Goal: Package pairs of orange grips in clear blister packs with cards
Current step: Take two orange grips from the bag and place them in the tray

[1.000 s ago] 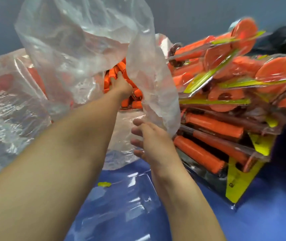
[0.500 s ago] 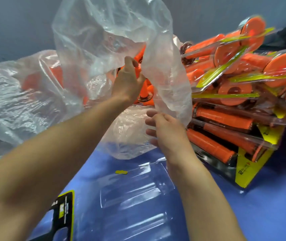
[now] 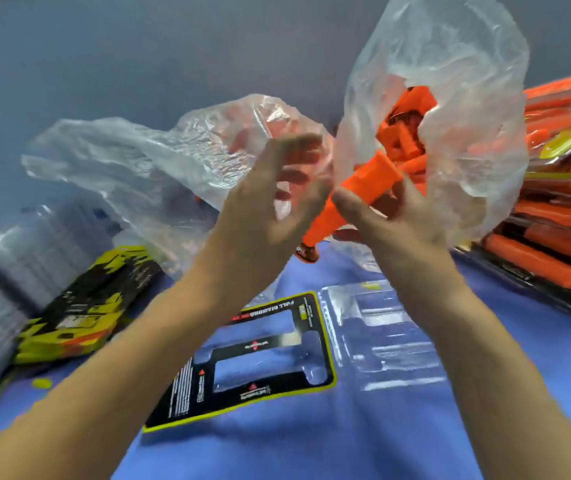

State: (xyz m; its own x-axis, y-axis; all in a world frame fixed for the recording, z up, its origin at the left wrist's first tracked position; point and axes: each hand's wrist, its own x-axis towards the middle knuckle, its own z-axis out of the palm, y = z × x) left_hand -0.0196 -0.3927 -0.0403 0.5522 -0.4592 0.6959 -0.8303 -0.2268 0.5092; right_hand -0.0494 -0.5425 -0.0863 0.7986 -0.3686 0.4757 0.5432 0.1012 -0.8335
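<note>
A moment ago the left hand reached into the clear bag while the right hand held its mouth. Now the right fingers are wrapped round one orange grip, drawn clear of the opening, its dark end pointing down between both hands. The left fingers are blurred but look spread and empty, just beside the grip. Below the fingers, on the blue surface, lie the card and clear blister tray, both unfilled. One grip is out; its partner is probably still bagged.
</note>
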